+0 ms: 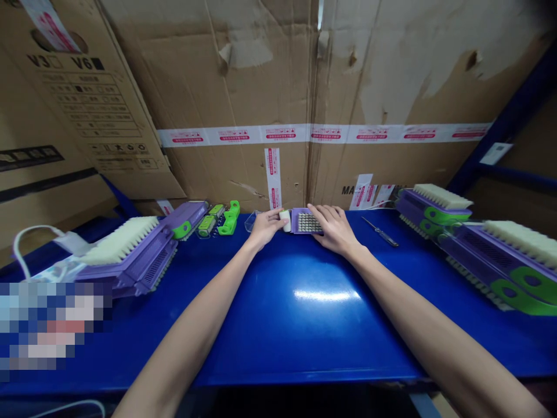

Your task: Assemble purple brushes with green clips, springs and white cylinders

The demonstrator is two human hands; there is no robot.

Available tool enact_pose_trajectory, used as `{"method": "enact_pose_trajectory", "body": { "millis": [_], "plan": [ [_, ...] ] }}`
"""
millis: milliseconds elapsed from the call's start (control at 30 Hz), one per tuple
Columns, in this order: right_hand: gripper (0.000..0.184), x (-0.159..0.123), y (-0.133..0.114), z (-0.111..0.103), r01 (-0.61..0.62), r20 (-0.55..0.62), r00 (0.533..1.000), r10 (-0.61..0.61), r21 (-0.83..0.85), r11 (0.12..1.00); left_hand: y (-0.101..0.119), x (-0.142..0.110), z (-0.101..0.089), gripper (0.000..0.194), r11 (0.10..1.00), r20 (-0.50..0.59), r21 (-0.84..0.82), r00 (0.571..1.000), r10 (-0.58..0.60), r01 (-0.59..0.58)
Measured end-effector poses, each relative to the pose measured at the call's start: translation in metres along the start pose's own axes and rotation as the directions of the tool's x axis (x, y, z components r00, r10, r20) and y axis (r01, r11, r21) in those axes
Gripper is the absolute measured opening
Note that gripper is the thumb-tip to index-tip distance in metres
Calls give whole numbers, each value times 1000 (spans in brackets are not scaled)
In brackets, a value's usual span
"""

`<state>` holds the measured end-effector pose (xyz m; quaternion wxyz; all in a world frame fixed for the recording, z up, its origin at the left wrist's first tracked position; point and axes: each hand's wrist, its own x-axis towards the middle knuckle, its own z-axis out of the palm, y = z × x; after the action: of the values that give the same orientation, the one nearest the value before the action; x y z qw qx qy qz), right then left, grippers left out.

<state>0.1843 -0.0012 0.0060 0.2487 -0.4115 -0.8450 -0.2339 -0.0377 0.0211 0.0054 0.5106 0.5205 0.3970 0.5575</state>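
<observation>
Near the middle of the far edge of a glossy blue bench [278, 337], a small off-white cylindrical piece [284, 221] is being pinched by the left hand [264, 227]. Just to its right, a rectangular purple plastic part with rows of pale studs [307, 222] is being grasped by the right hand [335, 229], its fingers being spread over the part's right portion; whether the two pieces are touching cannot be told. Right of that hand, a slim screwdriver [385, 236] is being carried by the bench near its far edge. Cream-bristled purple brush units with green ends [478, 249] are being supported toward the right edge. Left of the left hand, a bright green plastic bracket [229, 222] is being borne near the far edge.
</observation>
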Motion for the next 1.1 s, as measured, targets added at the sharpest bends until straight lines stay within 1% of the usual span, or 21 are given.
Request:
{"method": "enact_pose_trajectory", "body": {
  "millis": [100, 233, 300, 367, 433, 500, 567, 600, 633, 767, 833, 933, 1100],
  "plan": [
    [68, -1, 1, 1, -9, -31, 999, 8, -10, 1000, 6, -4, 3, 61, 1000, 29, -24, 1000, -9, 10],
    [66, -2, 1, 1, 12, -60, 998, -14, -33, 999, 11, -7, 4, 43, 995, 37, -89, 998, -50, 53],
    [65, -2, 0, 1, 35, -76, 996, -39, -61, 998, 12, -7, 3, 40, 987, 36, -129, 995, -91, 95],
    [63, -2, -1, 0, 44, -102, 993, -53, -92, 995, 13, -6, 1, 40, 973, 56, -151, 984, -168, 175],
    [61, -2, -1, -1, 50, -125, 990, -64, -115, 992, 16, -6, 0, 45, 942, 110, -145, 951, -288, 302],
    [59, -2, -1, -1, 58, -141, 987, -76, -129, 990, 20, -7, 1, 54, 899, 190, -125, 900, -393, 420],
    [58, -1, -1, -1, 59, -161, 984, -81, -136, 989, 26, -10, 3, 61, 873, 270, -102, 858, -438, 478],
    [58, -1, -1, 0, 55, -176, 981, -79, -138, 989, 29, -12, 5, 63, 871, 290, -97, 851, -438, 482],
    [58, -1, -1, 0, 52, -189, 979, -77, -137, 989, 31, -13, 7, 63, 875, 295, -95, 853, -431, 475],
    [56, -1, 0, 1, 38, -219, 974, -63, -116, 993, 36, -16, 15, 58, 895, 250, -93, 881, -403, 436],
    [55, -2, 0, 1, 38, -223, 973, -62, -112, 993, 35, -16, 17, 54, 894, 243, -88, 880, -407, 438],
    [54, -2, -1, 2, 69, -218, 971, -96, -128, 989, 31, -15, 18, 50, 888, 228, -74, 875, -428, 453],
    [54, -2, -1, 2, 94, -213, 969, -122, -139, 986, 25, -14, 17, 54, 891, 228, -54, 874, -429, 451]
  ]
}}
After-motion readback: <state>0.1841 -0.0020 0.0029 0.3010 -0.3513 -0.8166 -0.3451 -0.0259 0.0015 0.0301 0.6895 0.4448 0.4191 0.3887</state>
